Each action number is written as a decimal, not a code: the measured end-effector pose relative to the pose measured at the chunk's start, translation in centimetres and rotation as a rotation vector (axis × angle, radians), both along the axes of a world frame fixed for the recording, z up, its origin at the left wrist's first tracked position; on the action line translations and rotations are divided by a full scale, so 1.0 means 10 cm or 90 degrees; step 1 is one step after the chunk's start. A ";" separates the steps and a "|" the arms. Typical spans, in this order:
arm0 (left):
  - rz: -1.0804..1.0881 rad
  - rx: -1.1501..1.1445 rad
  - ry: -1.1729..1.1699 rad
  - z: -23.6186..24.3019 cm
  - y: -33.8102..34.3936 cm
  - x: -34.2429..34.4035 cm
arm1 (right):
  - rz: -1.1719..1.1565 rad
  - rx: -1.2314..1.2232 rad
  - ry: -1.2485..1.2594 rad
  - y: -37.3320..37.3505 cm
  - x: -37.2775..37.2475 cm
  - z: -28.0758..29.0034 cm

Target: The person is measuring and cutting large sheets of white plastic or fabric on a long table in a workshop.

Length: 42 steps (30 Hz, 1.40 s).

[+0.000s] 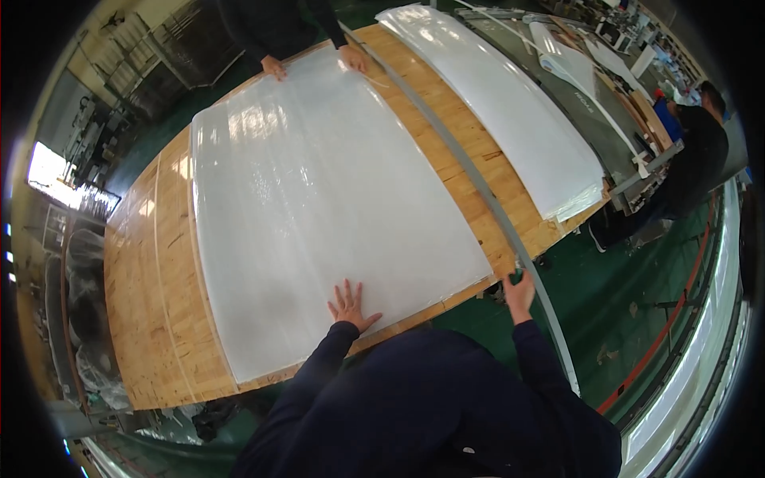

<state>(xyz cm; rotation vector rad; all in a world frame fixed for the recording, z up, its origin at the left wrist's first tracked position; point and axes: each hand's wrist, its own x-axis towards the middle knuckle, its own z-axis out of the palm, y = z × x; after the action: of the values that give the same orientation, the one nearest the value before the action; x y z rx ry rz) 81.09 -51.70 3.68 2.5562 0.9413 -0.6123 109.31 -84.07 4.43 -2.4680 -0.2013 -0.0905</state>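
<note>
A wide white glossy sheet (295, 191) lies on the wooden table (143, 287). My left hand (351, 309) rests flat on the sheet near its front edge, fingers spread. My right hand (518, 293) grips a small green object (516, 276), perhaps a tool, at the table's front edge beside a long grey metal bar (470, 169) that crosses the table and reaches past that edge. Across the table, another person's two hands (351, 60) are at the sheet's far edge.
A second stack of white sheets (510, 127) lies to the right. Beyond it are a grey surface with strips and boards (606, 103) and a crouching co-worker (689, 159). Wrapped items (88, 319) stand at the left. Green floor (606, 311) shows at the lower right, with a red rail.
</note>
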 end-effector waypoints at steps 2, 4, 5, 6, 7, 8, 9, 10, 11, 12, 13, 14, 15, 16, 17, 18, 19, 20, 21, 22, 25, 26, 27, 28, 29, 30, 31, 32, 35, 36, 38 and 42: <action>0.005 -0.004 0.008 0.01 0.00 0.03 | 0.011 -0.089 -0.089 -0.30 0.06 0.10; -0.002 0.001 0.042 0.03 0.00 0.04 | -0.014 -0.163 -0.001 -0.56 0.09 0.20; 0.000 -0.008 0.025 0.04 0.00 0.05 | 0.002 -0.201 0.020 -0.67 0.11 0.23; -0.007 -0.009 0.039 0.05 0.01 0.06 | -0.005 -0.205 0.032 -0.76 0.14 0.25; -0.017 0.004 0.062 0.06 0.01 0.06 | 0.014 -0.255 0.055 -0.83 0.16 0.26; -0.014 -0.007 0.056 0.07 0.01 0.06 | 0.027 -0.314 0.083 -0.87 0.17 0.26; -0.013 -0.012 0.060 0.07 0.01 0.06 | 0.035 -0.303 0.080 -0.89 0.19 0.26; -0.016 -0.005 0.072 0.08 0.01 0.07 | 0.033 -0.326 0.108 -0.90 0.21 0.25; -0.015 -0.015 0.064 0.08 0.01 0.07 | 0.031 -0.350 0.135 -0.89 0.23 0.25; -0.017 -0.018 0.072 0.07 0.01 0.08 | 0.030 -0.349 0.136 -0.89 0.24 0.25; -0.019 -0.011 0.087 0.07 0.01 0.08 | 0.025 -0.349 0.145 -0.89 0.25 0.25; -0.017 -0.019 0.077 0.07 0.01 0.08 | 0.022 -0.348 0.154 -0.88 0.25 0.26; -0.016 -0.022 0.080 0.06 0.01 0.08 | 0.023 -0.348 0.153 -0.88 0.26 0.27; -0.018 -0.013 0.097 0.06 0.01 0.08 | 0.028 -0.354 0.173 -0.87 0.26 0.29; -0.015 -0.024 0.083 0.06 0.01 0.07 | 0.035 -0.356 0.180 -0.87 0.26 0.30; -0.015 -0.022 0.079 0.06 0.01 0.07 | 0.032 -0.360 0.193 -0.87 0.26 0.31; -0.017 -0.010 0.090 0.06 0.01 0.07 | 0.030 -0.361 0.176 -0.86 0.25 0.30; -0.016 -0.020 0.075 0.07 0.01 0.07 | 0.028 -0.361 0.160 -0.86 0.25 0.30; -0.012 -0.018 0.070 0.07 0.01 0.07 | 0.028 -0.362 0.159 -0.86 0.24 0.30; -0.011 -0.004 0.068 0.07 0.00 0.07 | 0.027 -0.359 0.156 -0.86 0.24 0.29; -0.012 -0.001 0.069 0.07 0.00 0.06 | 0.024 -0.357 0.156 -0.86 0.23 0.27; -0.010 -0.015 0.055 0.07 0.00 0.06 | 0.022 -0.358 0.159 -0.86 0.23 0.27; -0.013 -0.016 0.063 0.07 0.00 0.06 | 0.021 -0.358 0.158 -0.86 0.23 0.27; -0.017 -0.006 0.082 0.07 0.00 0.06 | 0.020 -0.357 0.157 -0.86 0.22 0.27; -0.017 -0.015 0.070 0.06 0.01 0.06 | 0.019 -0.354 0.154 -0.86 0.22 0.27; -0.017 -0.017 0.071 0.06 0.01 0.06 | 0.018 -0.355 0.156 -0.86 0.22 0.28; -0.019 -0.009 0.084 0.06 0.01 0.06 | 0.019 -0.355 0.160 -0.86 0.22 0.28; -0.019 -0.019 0.072 0.06 0.01 0.06 | 0.018 -0.356 0.162 -0.86 0.22 0.28; -0.016 -0.007 0.057 0.06 0.00 0.05 | 0.022 -0.356 0.159 -0.86 0.22 0.28; -0.016 -0.009 0.056 0.07 -0.01 0.05 | 0.023 -0.356 0.164 -0.86 0.21 0.28; -0.017 -0.012 0.055 0.07 -0.01 0.04 | 0.014 -0.352 0.154 -0.86 0.21 0.27; -0.016 -0.008 0.058 0.08 -0.01 0.05 | 0.012 -0.355 0.165 -0.87 0.21 0.27</action>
<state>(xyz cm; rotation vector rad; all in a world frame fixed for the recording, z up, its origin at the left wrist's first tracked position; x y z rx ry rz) 81.58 -51.81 4.45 2.5515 0.9322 -0.7445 111.38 -92.76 7.10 -2.9946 -0.1517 0.3359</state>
